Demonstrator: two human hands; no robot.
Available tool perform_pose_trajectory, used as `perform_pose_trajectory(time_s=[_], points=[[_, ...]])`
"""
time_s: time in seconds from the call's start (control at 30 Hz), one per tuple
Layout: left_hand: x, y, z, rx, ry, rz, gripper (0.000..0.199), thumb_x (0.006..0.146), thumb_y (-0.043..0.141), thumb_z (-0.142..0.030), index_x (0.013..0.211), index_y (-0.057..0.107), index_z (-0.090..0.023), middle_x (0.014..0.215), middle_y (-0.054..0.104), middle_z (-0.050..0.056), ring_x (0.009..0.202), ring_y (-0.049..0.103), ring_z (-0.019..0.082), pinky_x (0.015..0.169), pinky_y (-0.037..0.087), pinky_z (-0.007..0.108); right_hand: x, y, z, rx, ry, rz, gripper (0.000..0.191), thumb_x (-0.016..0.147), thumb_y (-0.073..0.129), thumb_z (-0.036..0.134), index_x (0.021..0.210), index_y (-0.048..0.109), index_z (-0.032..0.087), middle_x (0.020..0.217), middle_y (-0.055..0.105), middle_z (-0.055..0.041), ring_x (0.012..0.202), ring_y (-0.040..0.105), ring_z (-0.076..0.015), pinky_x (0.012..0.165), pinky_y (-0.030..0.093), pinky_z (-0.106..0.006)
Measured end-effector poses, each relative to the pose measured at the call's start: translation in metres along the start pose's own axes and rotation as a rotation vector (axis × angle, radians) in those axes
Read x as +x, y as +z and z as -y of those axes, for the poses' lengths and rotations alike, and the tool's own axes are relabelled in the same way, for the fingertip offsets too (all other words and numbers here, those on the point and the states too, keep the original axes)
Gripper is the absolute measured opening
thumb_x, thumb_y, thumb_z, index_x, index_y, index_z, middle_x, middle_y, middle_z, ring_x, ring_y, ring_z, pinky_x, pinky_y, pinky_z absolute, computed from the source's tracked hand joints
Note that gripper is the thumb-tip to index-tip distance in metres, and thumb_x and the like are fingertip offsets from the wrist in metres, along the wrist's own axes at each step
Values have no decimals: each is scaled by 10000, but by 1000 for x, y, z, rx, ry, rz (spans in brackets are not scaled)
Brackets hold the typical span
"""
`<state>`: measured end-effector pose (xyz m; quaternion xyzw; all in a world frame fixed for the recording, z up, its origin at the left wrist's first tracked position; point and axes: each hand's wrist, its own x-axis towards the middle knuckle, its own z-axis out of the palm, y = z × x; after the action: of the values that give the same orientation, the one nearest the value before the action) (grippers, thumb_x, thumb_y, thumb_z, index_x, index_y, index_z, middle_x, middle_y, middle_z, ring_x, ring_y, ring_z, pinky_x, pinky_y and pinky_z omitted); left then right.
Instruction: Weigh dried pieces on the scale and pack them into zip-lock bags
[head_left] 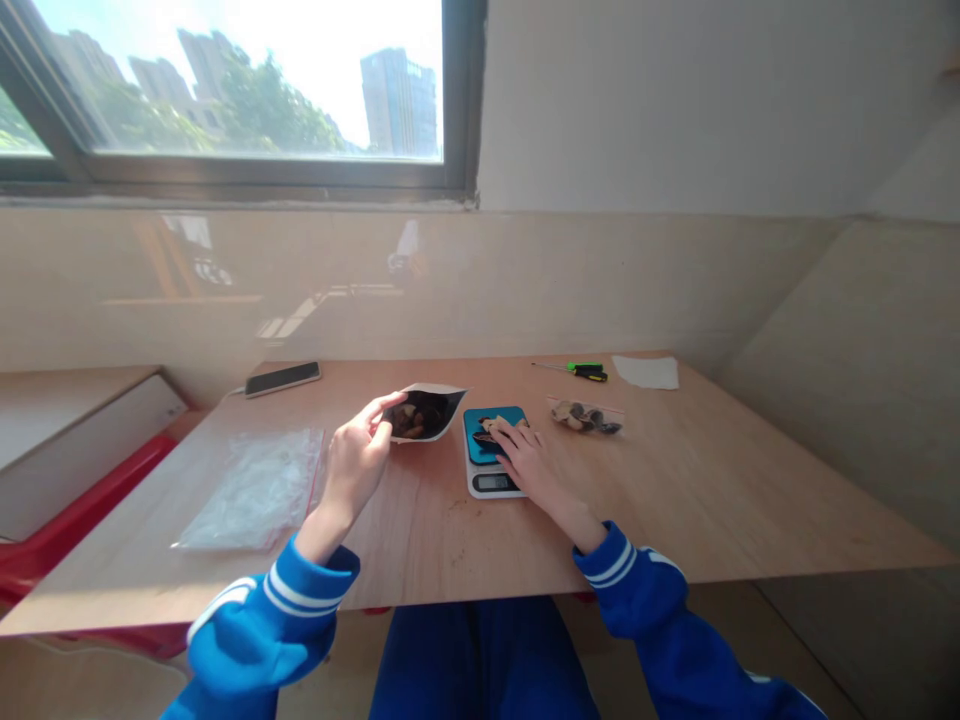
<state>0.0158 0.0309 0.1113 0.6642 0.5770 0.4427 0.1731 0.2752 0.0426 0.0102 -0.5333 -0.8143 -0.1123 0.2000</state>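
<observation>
A pouch with a dark inside stands with its mouth spread, and brownish pieces lie within. My left hand is closed on its left rim, thumb and fingers on either side. To its right is a small kitchen scale with a blue top and a grey display; the digits are too small to read. Tan and dark dried pieces, perhaps mushroom slices, sit on the scale. Over these pieces my right hand lies with its fingers stretched and touching them, partly hiding the pile.
Right of the scale is a clear bag of similar pieces. Behind it lie screwdrivers and a white paper. A phone with a cable lies back left, above a stack of clear plastic bags. A red stool stands left.
</observation>
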Motion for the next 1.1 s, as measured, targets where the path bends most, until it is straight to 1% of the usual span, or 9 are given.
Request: perform_pose_trajectory(time_s=[0.1,0.2,0.37,0.47,0.57,0.63,0.8,1.0,1.1], points=[[0,0,1,-10,22,8,448,785,422,-217,1149,683,-211,755,718,21,701,649,192,697,507,293,-15,-9,-4,16,21,-31,444,970,420,324,1408,453,258,1469,443,-98,1187,507,-304,937,426,-471],[-1,0,2,-7,31,3,445,786,423,-219,1150,680,-215,814,728,24,731,656,194,716,511,296,-37,-15,-20,68,122,-121,420,982,373,320,1388,466,268,1426,478,-103,1179,512,-282,940,414,-455],[-3,1,2,-6,21,25,442,784,428,-229,1143,685,-211,874,733,32,612,596,155,642,478,271,-86,10,-67,95,326,-325,328,936,382,259,1135,621,152,1148,592,-169,1079,542,-290,918,427,-471],[-5,1,0,0,-26,32,448,782,430,-242,1151,682,-224,786,714,7,484,478,117,538,410,242,-103,24,-84,148,434,-390,302,901,398,241,1055,631,126,1035,589,-171,994,553,-288,878,457,-466],[-6,1,-3,-10,-73,30,447,782,437,-254,1157,680,-239,645,647,-22,455,423,108,483,334,220,-105,26,-85,184,467,-376,272,886,412,226,999,645,144,1019,581,-157,974,554,-280,867,466,-456],[-7,1,-4,-22,-85,34,436,782,444,-258,1146,684,-245,621,622,-29,462,424,108,474,311,215,-103,25,-82,171,446,-343,258,882,422,226,952,660,157,1020,577,-153,974,553,-282,862,465,-457],[-8,1,-3,-25,-79,35,420,783,451,-250,1129,689,-253,676,650,-28,460,416,102,490,322,217,-101,24,-78,147,404,-309,260,884,420,203,880,678,173,987,584,-138,972,556,-278,858,462,-448],[-8,2,-3,-13,-51,29,431,779,447,-243,1134,691,-233,696,681,-18,450,442,109,480,341,220,-103,25,-77,137,400,-286,248,880,433,187,900,680,167,1006,585,-135,983,557,-274,860,457,-437],[-7,2,-4,-8,-45,21,433,775,442,-246,1127,694,-231,788,719,-4,454,464,107,483,370,227,-102,24,-76,123,409,-278,245,883,428,185,898,672,173,1001,589,-131,973,559,-271,851,456,-431]])
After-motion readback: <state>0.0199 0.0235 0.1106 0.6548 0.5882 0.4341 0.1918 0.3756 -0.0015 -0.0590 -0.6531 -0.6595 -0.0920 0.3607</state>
